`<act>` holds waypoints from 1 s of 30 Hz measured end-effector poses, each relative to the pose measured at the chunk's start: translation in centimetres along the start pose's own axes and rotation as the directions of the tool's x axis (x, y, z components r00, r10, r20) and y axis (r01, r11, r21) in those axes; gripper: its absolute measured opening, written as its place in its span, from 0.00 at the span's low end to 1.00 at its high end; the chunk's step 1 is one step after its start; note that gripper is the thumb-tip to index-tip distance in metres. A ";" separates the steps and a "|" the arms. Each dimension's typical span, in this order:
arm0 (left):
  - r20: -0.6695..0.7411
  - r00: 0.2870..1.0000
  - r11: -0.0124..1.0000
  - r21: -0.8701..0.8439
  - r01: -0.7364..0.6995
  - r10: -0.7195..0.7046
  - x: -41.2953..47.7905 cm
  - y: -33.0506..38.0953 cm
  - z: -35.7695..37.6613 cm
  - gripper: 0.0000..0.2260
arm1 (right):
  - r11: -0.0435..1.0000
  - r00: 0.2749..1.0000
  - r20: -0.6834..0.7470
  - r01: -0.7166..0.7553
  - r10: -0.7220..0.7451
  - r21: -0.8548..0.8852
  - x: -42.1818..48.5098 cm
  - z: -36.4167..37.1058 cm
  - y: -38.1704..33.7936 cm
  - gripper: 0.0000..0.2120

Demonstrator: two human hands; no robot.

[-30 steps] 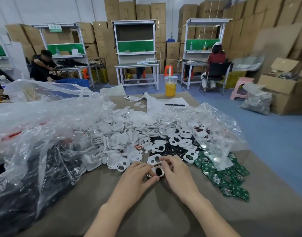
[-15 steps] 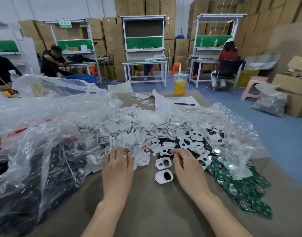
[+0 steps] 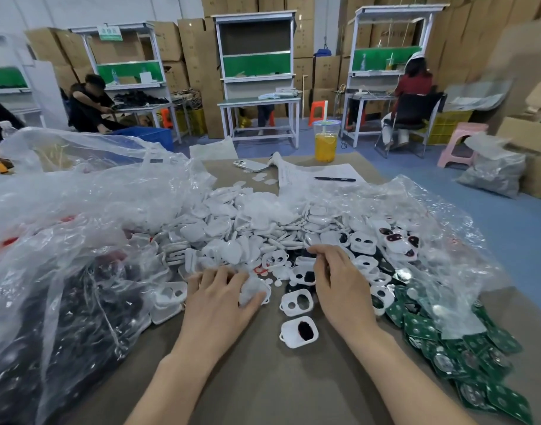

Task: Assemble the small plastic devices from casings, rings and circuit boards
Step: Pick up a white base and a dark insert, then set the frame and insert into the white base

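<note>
1. The left grip [image 3: 220, 299] is clamped on a white casing [image 3: 254, 290]. The thumb presses its near edge and the fingers are curled over its top. This casing is at the near edge of the casing pile [image 3: 247, 228].
2. The right grip [image 3: 339, 289] rests on the same pile with the fingers curled, and the index tip is among small dark parts. I cannot tell if it pinches anything.
3. Between the two grips, two more casings lie loose on the brown surface [image 3: 263, 381]. One is a two-hole casing [image 3: 297, 302]. Nearer to the person is a casing with a black oval [image 3: 300, 331].
4. To the right of the right grip lies a heap of green circuit boards [image 3: 465, 351], partly under a clear plastic sheet [image 3: 441, 246].
5. To the left of the left grip is a big clear plastic bag [image 3: 73, 271] with black parts inside.
6. Beyond both grips, behind the pile, are a phone [image 3: 252, 165], a pen [image 3: 335, 179] on a sheet of paper [image 3: 306, 176], and a cup [image 3: 325, 142] of orange drink.
</note>
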State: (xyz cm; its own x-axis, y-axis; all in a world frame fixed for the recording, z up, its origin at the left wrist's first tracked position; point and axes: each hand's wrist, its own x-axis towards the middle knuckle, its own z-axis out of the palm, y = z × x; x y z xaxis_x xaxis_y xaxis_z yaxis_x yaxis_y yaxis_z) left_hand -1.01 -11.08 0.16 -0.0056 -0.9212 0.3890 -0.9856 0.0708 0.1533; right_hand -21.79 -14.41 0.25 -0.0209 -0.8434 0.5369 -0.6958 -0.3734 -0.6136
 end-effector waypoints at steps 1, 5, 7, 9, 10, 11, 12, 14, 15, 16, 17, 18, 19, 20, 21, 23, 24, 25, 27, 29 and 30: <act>-0.001 1.000 1.000 -0.017 -0.002 0.002 0.1 -0.1 0.1 0.21 | 1.000 1.000 -0.003 0.010 -0.010 0.001 0.2 0.1 0.2 0.13; -0.030 0.999 0.979 -0.205 0.019 -0.026 0.6 -0.5 0.2 0.12 | 0.999 0.999 -0.019 0.038 -0.037 0.022 1.2 0.6 0.6 0.13; -0.065 0.998 0.965 -0.262 0.006 -0.024 0.9 -0.7 0.2 0.09 | 0.997 0.999 -0.027 0.029 -0.027 0.067 1.4 0.8 0.8 0.13; -0.091 0.996 0.961 -0.277 -0.008 -0.018 1.1 -0.5 0.2 0.06 | 0.991 0.999 -0.033 0.017 -0.013 0.131 1.5 0.9 1.0 0.12; -0.098 0.995 0.960 -0.280 -0.012 -0.016 1.4 -0.5 0.2 0.05 | 0.987 0.999 -0.034 0.010 -0.005 0.159 1.5 0.9 1.0 0.11; -0.108 0.994 0.959 -0.282 -0.022 -0.009 1.7 -0.4 0.2 0.03 | 0.982 1.000 -0.028 0.002 0.004 0.187 1.6 1.0 1.1 0.11; -0.118 0.993 0.959 -0.282 -0.039 0.006 2.1 -0.3 0.1 0.03 | 0.976 1.000 -0.015 -0.009 0.013 0.219 1.7 1.0 1.0 0.11; -0.147 0.988 0.955 -0.283 -0.091 0.051 3.0 0.1 -0.1 0.04 | 0.963 1.000 0.027 -0.019 0.012 0.268 1.8 1.1 0.8 0.12; -0.173 0.982 0.951 -0.284 -0.124 0.077 3.5 0.2 -0.2 0.06 | 0.959 0.999 0.050 -0.015 0.001 0.284 1.8 1.0 0.7 0.12; -0.205 0.973 0.945 -0.285 -0.158 0.101 3.9 0.3 -0.4 0.08 | 0.953 0.997 0.072 -0.017 -0.005 0.301 1.8 1.0 0.5 0.12; -0.240 0.963 0.940 -0.282 -0.191 0.124 4.3 0.4 -0.3 0.10 | 0.947 0.996 0.092 -0.025 -0.005 0.319 1.9 1.1 0.5 0.11; -0.268 0.953 0.935 -0.281 -0.214 0.138 4.7 0.6 -0.1 0.12 | 0.943 0.994 0.109 -0.034 -0.003 0.332 2.0 1.2 0.7 0.11; -0.290 0.947 0.931 -0.287 -0.226 0.141 4.7 0.6 0.0 0.14 | 0.939 0.992 0.128 -0.037 -0.008 0.341 2.1 1.2 0.6 0.11; -0.306 0.942 0.921 -0.310 -0.238 0.140 4.6 0.7 0.0 0.15 | 0.936 0.988 0.155 -0.040 -0.015 0.349 2.1 1.2 0.5 0.12; -0.317 0.939 0.901 -0.354 -0.251 0.137 4.6 0.8 0.1 0.16 | 0.933 0.982 0.189 -0.048 -0.022 0.357 2.1 1.3 0.5 0.13; -0.315 0.942 0.837 -0.480 -0.263 0.115 4.2 1.0 0.4 0.17 | 0.926 0.967 0.252 -0.055 -0.044 0.374 2.0 1.4 0.4 0.16; -0.309 0.945 0.803 -0.535 -0.263 0.103 4.0 1.2 0.4 0.17 | 0.926 0.960 0.272 -0.047 -0.061 0.374 2.0 1.5 0.3 0.16; -0.308 0.947 0.784 -0.563 -0.263 0.097 3.9 1.4 0.5 0.16 | 0.927 0.955 0.286 -0.035 -0.079 0.373 1.9 1.6 0.2 0.15; -0.302 0.949 0.783 -0.568 -0.252 0.087 3.6 1.7 0.5 0.15 | 0.921 0.949 0.301 -0.028 -0.098 0.389 1.9 1.7 -0.1 0.12; -0.267 0.962 0.775 -0.593 -0.217 0.065 3.4 1.9 0.4 0.13 | 0.902 0.942 0.326 -0.073 -0.077 0.424 1.9 1.8 -0.2 0.10; -0.247 0.968 0.765 -0.612 -0.200 0.055 3.3 1.9 0.3 0.13 | 0.894 0.938 0.341 -0.106 -0.055 0.435 2.0 1.9 -0.2 0.10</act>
State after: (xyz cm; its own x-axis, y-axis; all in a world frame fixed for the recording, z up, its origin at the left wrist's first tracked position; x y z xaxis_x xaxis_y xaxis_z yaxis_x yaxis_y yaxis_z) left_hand -2.97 -14.13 1.43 -0.0179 -0.7930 0.6089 -0.6496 0.4722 0.5958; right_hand -20.35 -16.73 0.31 0.2635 -0.9028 0.3398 -0.3075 -0.4125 -0.8575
